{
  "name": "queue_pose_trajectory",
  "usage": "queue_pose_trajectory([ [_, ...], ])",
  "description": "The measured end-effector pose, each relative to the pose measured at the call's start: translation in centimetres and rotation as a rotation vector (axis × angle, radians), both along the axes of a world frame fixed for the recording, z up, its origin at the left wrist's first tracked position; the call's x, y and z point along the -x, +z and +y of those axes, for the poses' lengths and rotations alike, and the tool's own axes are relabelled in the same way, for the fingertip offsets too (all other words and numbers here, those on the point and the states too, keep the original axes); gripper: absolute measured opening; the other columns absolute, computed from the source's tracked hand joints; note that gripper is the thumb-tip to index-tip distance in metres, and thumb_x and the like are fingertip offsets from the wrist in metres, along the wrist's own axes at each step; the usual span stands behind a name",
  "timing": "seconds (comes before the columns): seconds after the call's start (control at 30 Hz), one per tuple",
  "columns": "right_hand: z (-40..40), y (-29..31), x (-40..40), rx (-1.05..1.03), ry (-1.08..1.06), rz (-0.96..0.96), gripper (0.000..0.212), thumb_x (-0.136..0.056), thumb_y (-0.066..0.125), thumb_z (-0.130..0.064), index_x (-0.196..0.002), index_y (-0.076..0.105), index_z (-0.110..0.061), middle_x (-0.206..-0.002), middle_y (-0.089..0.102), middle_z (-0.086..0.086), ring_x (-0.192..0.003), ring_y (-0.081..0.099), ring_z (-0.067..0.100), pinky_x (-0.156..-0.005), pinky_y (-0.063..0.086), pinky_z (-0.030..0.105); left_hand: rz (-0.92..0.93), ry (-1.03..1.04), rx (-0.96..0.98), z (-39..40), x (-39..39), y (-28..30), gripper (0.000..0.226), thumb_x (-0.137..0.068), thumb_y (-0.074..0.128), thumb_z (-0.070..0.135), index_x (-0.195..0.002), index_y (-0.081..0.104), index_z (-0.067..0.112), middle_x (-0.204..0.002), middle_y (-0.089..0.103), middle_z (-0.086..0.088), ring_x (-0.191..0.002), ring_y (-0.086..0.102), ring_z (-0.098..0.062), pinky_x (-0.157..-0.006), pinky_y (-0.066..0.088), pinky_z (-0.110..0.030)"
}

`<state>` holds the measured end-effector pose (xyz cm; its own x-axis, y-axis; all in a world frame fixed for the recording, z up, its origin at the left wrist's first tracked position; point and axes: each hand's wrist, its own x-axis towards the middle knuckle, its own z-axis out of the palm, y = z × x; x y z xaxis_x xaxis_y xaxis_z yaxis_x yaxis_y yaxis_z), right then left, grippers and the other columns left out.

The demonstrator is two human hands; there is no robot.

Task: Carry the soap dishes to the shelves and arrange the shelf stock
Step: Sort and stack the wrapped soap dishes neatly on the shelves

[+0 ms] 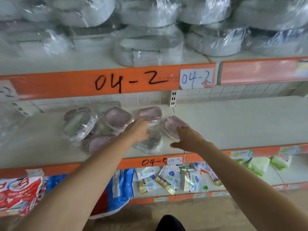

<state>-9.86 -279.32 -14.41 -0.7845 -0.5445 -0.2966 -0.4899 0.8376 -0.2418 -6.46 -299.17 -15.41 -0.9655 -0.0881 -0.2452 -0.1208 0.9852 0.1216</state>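
Observation:
Several plastic-wrapped soap dishes lie on the middle shelf point(233, 124). Pink ones sit at the back centre point(149, 114), at the right tilted up point(173, 126), at the left centre point(117, 118) and at the front left point(100, 141). A clear grey one point(152, 144) lies in front. A white-grey one point(78, 125) leans at the far left. My left hand point(138, 130) reaches in over the grey dish, fingers extended toward the back pink dish. My right hand point(190, 139) touches the tilted pink dish with straight fingers, thumb spread.
The upper shelf, labelled 04-2 point(130, 80), holds several large wrapped white-grey containers point(146, 50). Beneath the middle shelf's 04-5 label point(154, 162), detergent pouches point(168, 179) and red and blue bags point(21, 194) fill the bottom shelf. The middle shelf's right half is bare.

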Motion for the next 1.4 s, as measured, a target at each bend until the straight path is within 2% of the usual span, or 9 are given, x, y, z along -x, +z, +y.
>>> queue_pose_trajectory([
  [0.13,0.8,4.1,-3.5,-0.001,0.065,-0.107,0.055,-0.088,0.065,-0.038,-0.129,0.048,-0.005,-0.126,0.056,0.009,-0.113,0.054,0.023,-0.093,0.043,0.029,-0.098,0.005,-0.061,0.5,-5.0,3.9,0.031,-0.096,0.054,0.027,-0.099,0.06,-0.003,-0.096,0.065,-0.02,-0.081,0.062,-0.031,-0.066,0.045,-0.036],
  [0.5,1.5,14.8,-13.6,0.065,0.109,-0.128,0.05,-0.086,0.068,-0.031,-0.129,0.051,-0.01,-0.124,0.057,0.007,-0.109,0.057,0.021,-0.096,0.046,0.034,-0.149,0.017,-0.159,0.7,-17.0,15.9,0.039,-0.093,0.055,0.024,-0.106,0.056,-0.014,-0.104,0.056,-0.031,-0.102,0.056,-0.044,-0.081,0.048,-0.043],
  [0.63,0.9,17.4,-15.9,0.027,0.14,-0.088,0.049,-0.087,0.066,-0.029,-0.13,0.05,-0.012,-0.125,0.055,0.005,-0.108,0.056,0.02,-0.094,0.046,0.032,-0.137,0.001,-0.118,0.2,-19.6,18.5,0.032,-0.088,0.058,0.024,-0.064,0.055,0.002,-0.071,0.05,-0.02,-0.076,0.057,-0.037,-0.076,0.049,-0.043],
  [0.7,0.4,18.9,-16.9,0.001,0.176,-0.05,0.047,-0.088,0.065,-0.029,-0.129,0.051,-0.011,-0.124,0.055,0.005,-0.109,0.055,0.02,-0.093,0.046,0.03,-0.132,-0.017,-0.083,-0.2,-20.8,19.8,0.04,-0.087,0.059,0.024,-0.053,0.043,0.01,-0.074,0.058,-0.01,-0.071,0.058,-0.026,-0.076,0.053,-0.042],
  [0.83,-0.9,22.5,-17.7,-0.015,0.25,0.079,0.043,-0.088,0.065,-0.031,-0.124,0.055,-0.01,-0.119,0.06,0.006,-0.106,0.057,0.021,-0.089,0.044,0.027,-0.096,-0.018,-0.028,-0.3,-22.2,24.1,0.024,-0.09,0.057,0.019,-0.078,0.06,-0.002,-0.076,0.05,-0.025,-0.067,0.056,-0.029,-0.071,0.05,-0.04],
  [0.93,-1.8,25.4,-17.2,0.063,0.237,0.125,0.044,-0.088,0.066,-0.026,-0.127,0.053,-0.011,-0.12,0.06,0.006,-0.105,0.058,0.021,-0.09,0.047,0.03,-0.02,-0.003,-0.024,-1.9,-21.8,26.5,0.017,-0.088,0.057,0.021,-0.074,0.06,0.012,-0.058,0.043,-0.001,-0.055,0.044,-0.021,-0.05,0.034,-0.029],
  [1.0,-2.2,27.0,-16.6,0.098,0.234,0.164,0.041,-0.089,0.064,-0.027,-0.125,0.054,-0.011,-0.121,0.058,0.006,-0.106,0.056,0.021,-0.091,0.047,0.032,0.033,0.05,-0.054,-3.0,-21.2,27.7,0.027,-0.085,0.059,0.026,-0.064,0.055,0.01,-0.058,0.044,-0.001,-0.06,0.044,-0.021,-0.054,0.033,-0.028],
  [1.17,-2.7,30.0,-14.4,0.128,0.232,0.23,0.04,-0.092,0.058,-0.032,-0.126,0.053,-0.012,-0.126,0.056,0.004,-0.113,0.053,0.02,-0.093,0.042,0.029,0.186,0.081,-0.038,-4.6,-19.1,29.9,0.024,-0.085,0.062,0.042,-0.084,0.059,0.018,-0.102,0.059,-0.005,-0.096,0.057,-0.023,-0.086,0.049,-0.036],
  [1.4,-3.5,33.4,-8.4,0.108,0.237,0.357,0.052,-0.092,0.058,-0.036,-0.135,0.045,-0.01,-0.133,0.049,0.008,-0.12,0.048,0.023,-0.098,0.041,0.034,0.306,0.076,0.025,-5.3,-14.5,33.4,0.023,-0.086,0.06,0.036,-0.085,0.059,0.013,-0.088,0.055,-0.004,-0.084,0.055,-0.022,-0.077,0.047,-0.034],
])
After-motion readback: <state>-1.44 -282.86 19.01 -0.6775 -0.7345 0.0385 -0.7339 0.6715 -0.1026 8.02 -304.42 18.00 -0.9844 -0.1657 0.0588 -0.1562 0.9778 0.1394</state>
